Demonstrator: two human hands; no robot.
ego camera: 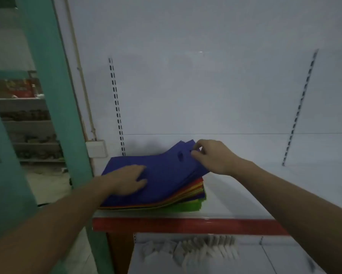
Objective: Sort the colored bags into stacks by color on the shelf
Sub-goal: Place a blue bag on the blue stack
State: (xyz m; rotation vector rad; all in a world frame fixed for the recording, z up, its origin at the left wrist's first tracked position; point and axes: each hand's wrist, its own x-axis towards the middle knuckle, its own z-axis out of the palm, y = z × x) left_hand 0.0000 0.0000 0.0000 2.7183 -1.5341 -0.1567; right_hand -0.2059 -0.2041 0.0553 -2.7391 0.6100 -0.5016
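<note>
Your left hand [126, 179] lies flat on the top bag [166, 171] of the stack [193, 192]; at its two o'clock, your right hand [213, 157] pinches that bag's edge.

no legible text, labels or numbers anywhere

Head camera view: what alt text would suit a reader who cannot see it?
A person's left hand presses flat on a pile of colored bags, while the right hand pinches the far edge of the blue top bag. The pile lies on a white shelf.
</note>
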